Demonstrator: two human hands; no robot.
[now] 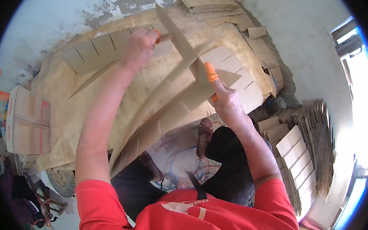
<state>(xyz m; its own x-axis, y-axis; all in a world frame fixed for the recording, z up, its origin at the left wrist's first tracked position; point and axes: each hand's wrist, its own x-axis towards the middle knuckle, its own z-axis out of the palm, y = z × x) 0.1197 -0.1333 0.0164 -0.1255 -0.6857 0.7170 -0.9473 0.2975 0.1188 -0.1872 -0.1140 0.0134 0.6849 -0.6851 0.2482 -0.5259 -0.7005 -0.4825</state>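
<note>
Long slotted cardboard strips (159,124) cross one another in the air in front of me, blurred by motion. My left hand (140,49) is closed in a pinch on the end of a short cardboard strip (166,37) near the crossing. An orange finger cover shows on that hand. My right hand (226,100) grips the crossed strips from the right, its thumb in an orange cover pressed against them and its other fingers partly hidden. A slotted cardboard sheet (98,50) lies on the wooden table beyond my left hand, and slotted cardboard sheets (243,84) lie beside my right hand.
The wooden table (66,118) meets a peeling wall. Flat cardboard pieces (211,3) lie at its far right. A taped cardboard box (29,120) stands at the left. Stacked slotted cardboard (298,154) leans on the right, near a bright window. Cords lie on the floor by my feet.
</note>
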